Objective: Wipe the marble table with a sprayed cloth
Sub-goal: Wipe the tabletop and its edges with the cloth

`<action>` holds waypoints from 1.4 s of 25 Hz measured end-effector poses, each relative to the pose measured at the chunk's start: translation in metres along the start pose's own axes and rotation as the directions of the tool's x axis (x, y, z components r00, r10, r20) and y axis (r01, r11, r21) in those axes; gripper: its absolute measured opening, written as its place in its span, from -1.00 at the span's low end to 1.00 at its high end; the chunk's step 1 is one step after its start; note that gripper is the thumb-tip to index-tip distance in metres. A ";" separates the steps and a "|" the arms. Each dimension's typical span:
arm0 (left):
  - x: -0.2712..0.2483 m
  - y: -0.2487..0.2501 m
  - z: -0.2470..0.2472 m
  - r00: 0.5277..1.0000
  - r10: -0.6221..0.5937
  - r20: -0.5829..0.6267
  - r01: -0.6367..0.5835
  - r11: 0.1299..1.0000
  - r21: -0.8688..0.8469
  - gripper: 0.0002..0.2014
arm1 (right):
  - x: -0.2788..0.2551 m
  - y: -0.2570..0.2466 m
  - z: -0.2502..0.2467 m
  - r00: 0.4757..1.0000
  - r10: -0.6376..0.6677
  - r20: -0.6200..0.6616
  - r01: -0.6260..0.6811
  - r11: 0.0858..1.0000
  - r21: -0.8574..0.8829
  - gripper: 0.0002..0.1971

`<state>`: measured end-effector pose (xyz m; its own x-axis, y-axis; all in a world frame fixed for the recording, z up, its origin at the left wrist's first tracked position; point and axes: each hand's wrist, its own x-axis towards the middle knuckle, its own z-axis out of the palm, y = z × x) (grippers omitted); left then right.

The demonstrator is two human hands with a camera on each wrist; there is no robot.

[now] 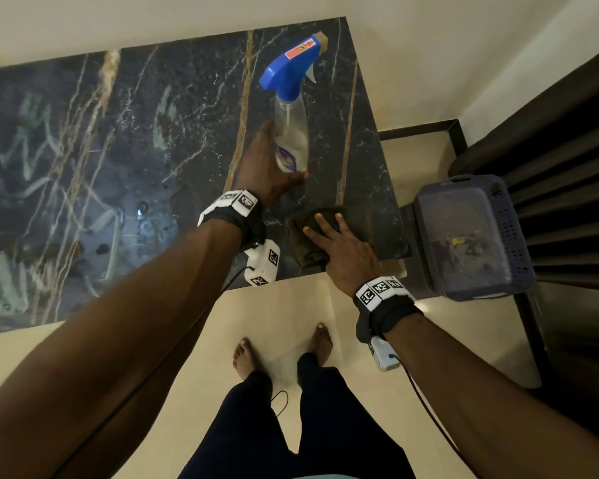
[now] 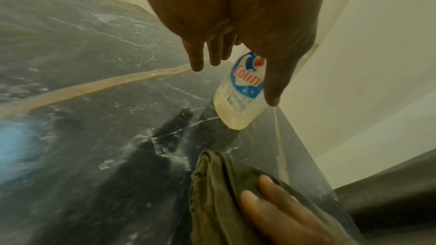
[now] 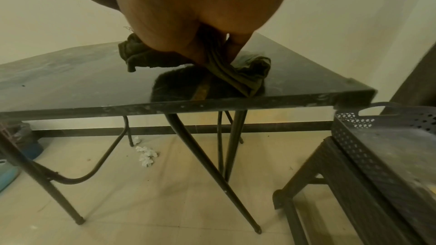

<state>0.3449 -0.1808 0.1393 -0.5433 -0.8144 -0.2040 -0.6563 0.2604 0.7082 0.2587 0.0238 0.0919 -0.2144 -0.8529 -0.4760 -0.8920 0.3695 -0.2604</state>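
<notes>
Right hand (image 1: 346, 250) flattens cloth (image 1: 308, 236); left hand (image 1: 267, 160) grips upright spray bottle (image 1: 291, 133), nozzle rightward.

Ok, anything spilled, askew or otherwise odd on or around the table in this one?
Two things stand out. Pale smeared streaks and droplets cover the left part of the marble table, apparently wet residue. White crumpled scraps lie on the floor under it. The spray bottle in the left hand and the cloth under the right hand look ordinary.
</notes>
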 end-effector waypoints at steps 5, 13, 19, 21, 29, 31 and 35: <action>-0.044 -0.067 -0.029 0.992 -0.119 0.034 0.111 0.978 0.176 -0.27 | 0.020 -0.053 -0.003 0.992 -0.124 -0.009 0.124 0.992 -0.002 -0.19; -0.120 -0.223 -0.115 0.956 -0.294 0.022 0.263 0.886 0.382 -0.09 | 0.058 -0.171 0.010 0.988 -0.143 -0.055 0.141 0.989 -0.042 -0.25; -0.137 -0.291 -0.179 0.949 -0.288 0.128 0.186 0.839 0.511 0.02 | 0.096 -0.242 0.017 0.995 -0.093 -0.036 0.094 0.995 0.045 -0.24; -0.135 -0.303 -0.195 0.945 -0.274 0.176 0.148 0.842 0.518 0.09 | 0.108 -0.257 0.022 0.997 -0.064 -0.030 0.065 0.997 0.027 -0.23; -0.125 -0.310 -0.207 0.958 -0.219 0.186 0.096 0.854 0.511 0.01 | 0.109 -0.271 0.034 0.998 -0.056 0.008 0.056 0.993 -0.104 -0.17; -0.126 -0.315 -0.209 0.962 -0.202 0.182 0.080 0.851 0.519 0.00 | 0.099 -0.271 0.040 0.998 -0.062 0.012 0.063 0.993 -0.099 -0.14; -0.127 -0.318 -0.206 0.962 -0.194 0.189 0.068 0.849 0.524 0.04 | 0.117 -0.283 0.034 0.998 -0.060 -0.001 0.059 0.996 -0.071 -0.13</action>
<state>0.7309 -0.2669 0.0794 -0.4945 -0.7363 -0.4620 -0.8686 0.4373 0.2328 0.5000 -0.1677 0.0812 -0.1611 -0.8737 -0.4591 -0.9292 0.2911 -0.2279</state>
